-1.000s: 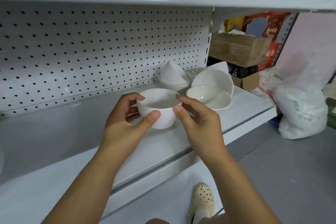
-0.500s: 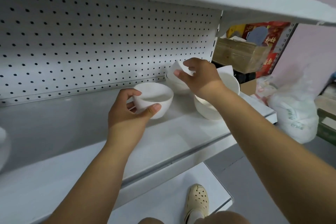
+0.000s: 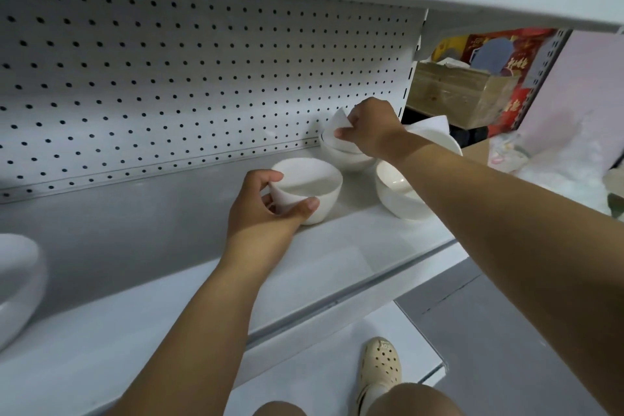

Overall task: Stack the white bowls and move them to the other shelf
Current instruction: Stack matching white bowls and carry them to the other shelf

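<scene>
head view. the bowls are all glossy white ceramic: round, deep-walled, smooth. the shelf point(image 3: 354, 246) under them is flat matte painted metal with a shinier strip along its front edge. the back panel point(image 3: 202, 78) is white pegboard with regular rows of small round holes.

left hand point(image 3: 266, 209): gripping the near bowl point(image 3: 314, 186). thumb lies on the front wall and fingers curl over the rim on the far-left side, a medium-wide grasp. the bowl sits upright on the shelf, mouth up.

right hand point(image 3: 371, 132): past my left hand and to its right, in the back corner. it has a narrow pinch on the rim of the tilted bowl point(image 3: 337, 127), thumb on the near face and fingers over the top edge. that bowl leans on edge inside the back bowl point(image 3: 351, 159), which sits upright just below this hand, close to the pegboard. can't tell if it touches.

under my right forearm is the right bowl point(image 3: 398, 199), upright and partly hidden by the arm. behind my right wrist is another white rim point(image 3: 435, 132), mostly hidden, so its pose is unclear.

well left of my left hand is a rounded glossy white object point(image 3: 17, 280), cut by the frame edge. beyond my right hand is a rough brown cardboard box point(image 3: 456, 94). below both hands is a beige perforated clog point(image 3: 380, 365).
</scene>
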Motion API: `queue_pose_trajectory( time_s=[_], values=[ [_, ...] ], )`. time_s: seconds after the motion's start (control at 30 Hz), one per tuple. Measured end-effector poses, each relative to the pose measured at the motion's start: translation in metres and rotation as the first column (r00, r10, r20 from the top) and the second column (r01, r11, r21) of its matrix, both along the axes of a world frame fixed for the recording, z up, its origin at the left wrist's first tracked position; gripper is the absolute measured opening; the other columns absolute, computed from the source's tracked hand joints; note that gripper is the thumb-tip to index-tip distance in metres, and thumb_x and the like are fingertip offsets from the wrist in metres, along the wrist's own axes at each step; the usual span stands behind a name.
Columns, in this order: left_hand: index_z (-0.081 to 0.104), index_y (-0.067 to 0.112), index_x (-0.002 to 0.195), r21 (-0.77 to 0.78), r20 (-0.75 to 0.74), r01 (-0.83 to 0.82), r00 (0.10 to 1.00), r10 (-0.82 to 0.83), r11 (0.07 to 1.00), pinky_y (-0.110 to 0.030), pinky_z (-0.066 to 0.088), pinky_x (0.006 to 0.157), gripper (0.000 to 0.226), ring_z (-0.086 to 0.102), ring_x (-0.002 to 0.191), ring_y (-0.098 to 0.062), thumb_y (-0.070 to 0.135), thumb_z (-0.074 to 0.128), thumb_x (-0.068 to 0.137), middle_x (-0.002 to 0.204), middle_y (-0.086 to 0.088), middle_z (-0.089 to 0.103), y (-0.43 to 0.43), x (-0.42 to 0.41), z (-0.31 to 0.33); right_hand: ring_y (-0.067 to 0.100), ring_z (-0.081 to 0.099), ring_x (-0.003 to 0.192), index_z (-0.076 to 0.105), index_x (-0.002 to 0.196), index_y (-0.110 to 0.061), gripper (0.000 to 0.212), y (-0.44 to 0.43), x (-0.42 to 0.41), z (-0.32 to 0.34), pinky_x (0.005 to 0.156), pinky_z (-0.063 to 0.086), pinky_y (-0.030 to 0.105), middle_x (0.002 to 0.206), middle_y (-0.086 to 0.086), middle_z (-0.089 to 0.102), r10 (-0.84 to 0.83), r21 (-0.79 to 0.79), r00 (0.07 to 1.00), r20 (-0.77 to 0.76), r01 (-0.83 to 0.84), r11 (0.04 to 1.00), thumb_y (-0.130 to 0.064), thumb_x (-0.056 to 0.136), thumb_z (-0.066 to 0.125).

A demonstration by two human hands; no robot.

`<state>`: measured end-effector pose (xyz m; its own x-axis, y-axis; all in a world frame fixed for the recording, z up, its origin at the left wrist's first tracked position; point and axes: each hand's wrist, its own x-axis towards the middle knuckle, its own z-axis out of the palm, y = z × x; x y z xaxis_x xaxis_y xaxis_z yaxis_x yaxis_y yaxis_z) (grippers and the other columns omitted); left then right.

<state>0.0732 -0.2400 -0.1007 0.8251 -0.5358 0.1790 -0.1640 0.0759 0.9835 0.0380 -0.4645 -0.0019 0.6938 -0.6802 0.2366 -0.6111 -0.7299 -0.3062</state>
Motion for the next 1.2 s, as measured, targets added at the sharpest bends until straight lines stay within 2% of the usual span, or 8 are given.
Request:
queue_pose_trajectory(
  time_s=[0.23, 0.37, 0.5, 0.6, 0.7, 0.83, 1.0, 1.2],
  values=[
    [0.051, 0.037, 0.128, -0.011, 0.018, -0.007, 1.000, 0.007, 1.000, 0.000, 0.045, 0.061, 0.064, 0.057, 0.099, 0.010, 0.024, 0.088, 0.078, 0.126, 0.015, 0.060, 0.000, -0.001, 0.004, 0.022, 0.055, 0.083, 0.074, 0.106, 0.005, 0.044, -0.002, -0.004, 0.004, 0.073, 0.045, 0.026, 0.085, 0.012, 0.059, -0.058, 0.046, 0.998, 0.037, 0.056, 0.997, -0.037, 0.098, 0.067],
    [0.048, 0.035, 0.136, 0.011, 0.029, -0.003, 1.000, 0.003, 1.000, -0.002, 0.044, 0.063, 0.069, 0.053, 0.099, 0.014, 0.028, 0.086, 0.080, 0.132, 0.016, 0.057, 0.000, 0.000, 0.004, 0.018, 0.034, 0.062, 0.057, 0.065, -0.001, 0.042, -0.006, -0.010, -0.001, 0.046, 0.027, 0.019, 0.064, 0.005, 0.037, -0.067, 0.109, 0.986, 0.154, 0.051, 0.993, -0.026, 0.095, 0.072],
    [0.052, 0.036, 0.132, 0.034, 0.028, 0.001, 1.000, -0.002, 0.999, -0.005, 0.045, 0.068, 0.062, 0.056, 0.101, 0.013, 0.029, 0.086, 0.081, 0.128, 0.019, 0.060, 0.000, 0.002, 0.003, 0.017, 0.026, 0.061, 0.044, 0.063, -0.009, 0.046, -0.003, -0.018, 0.003, 0.041, 0.024, 0.016, 0.061, 0.001, 0.029, -0.033, 0.123, 0.956, 0.290, -0.003, 0.992, -0.027, 0.096, 0.072],
    [0.051, 0.040, 0.131, 0.054, 0.027, 0.030, 0.999, -0.032, 0.998, -0.007, 0.044, 0.073, 0.059, 0.057, 0.102, 0.011, 0.029, 0.083, 0.083, 0.120, 0.022, 0.059, 0.002, 0.003, 0.004, 0.017, 0.017, 0.062, 0.033, 0.064, -0.013, 0.052, 0.003, -0.027, 0.006, 0.048, 0.019, 0.024, 0.064, 0.000, 0.019, 0.080, 0.057, 0.934, 0.349, -0.106, 0.993, -0.028, 0.097, 0.071],
    [0.052, 0.034, 0.141, 0.082, 0.040, 0.024, 0.999, -0.027, 0.996, -0.007, 0.041, 0.075, 0.055, 0.059, 0.107, -0.002, 0.036, 0.074, 0.091, 0.124, 0.017, 0.059, 0.003, 0.001, 0.009, 0.017, 0.020, 0.067, 0.047, 0.069, -0.001, 0.043, 0.016, -0.037, 0.006, 0.057, 0.025, 0.026, 0.067, 0.004, 0.026, 0.226, -0.032, 0.910, 0.348, -0.229, 0.973, -0.024, 0.098, 0.069],
    [0.063, 0.039, 0.125, 0.075, 0.007, 0.008, 1.000, -0.009, 0.997, -0.023, 0.043, 0.097, 0.031, 0.060, 0.120, -0.011, 0.054, 0.047, 0.103, 0.129, 0.014, 0.064, 0.004, 0.001, 0.009, 0.009, 0.062, 0.088, 0.077, 0.105, -0.006, 0.016, 0.039, -0.048, 0.001, 0.083, 0.045, 0.014, 0.095, -0.003, 0.078, 0.352, -0.056, 0.863, 0.362, -0.357, 0.932, -0.017, 0.096, 0.070],
    [0.064, 0.070, 0.073, 0.045, -0.116, -0.026, 0.993, 0.031, 0.999, -0.041, 0.045, 0.112, 0.033, 0.064, 0.117, -0.015, 0.084, 0.034, 0.077, 0.102, 0.031, 0.064, 0.000, 0.007, 0.006, -0.003, 0.058, 0.110, 0.077, 0.119, -0.011, 0.026, 0.052, -0.056, -0.016, 0.093, 0.033, -0.003, 0.119, -0.007, 0.072, 0.429, -0.058, 0.803, 0.413, -0.447, 0.893, -0.013, 0.093, 0.073],
    [0.069, 0.056, 0.086, -0.008, -0.152, -0.020, 0.988, 0.018, 1.000, -0.044, 0.046, 0.111, 0.058, 0.067, 0.115, -0.016, 0.093, 0.031, 0.063, 0.098, 0.028, 0.067, -0.003, 0.012, 0.005, -0.007, 0.056, 0.090, 0.076, 0.117, -0.005, 0.025, 0.055, -0.064, -0.038, 0.089, 0.032, -0.003, 0.096, -0.005, 0.066, 0.657, -0.329, 0.716, 0.236, -0.577, 0.748, -0.005, 0.094, 0.066]
  ],
)
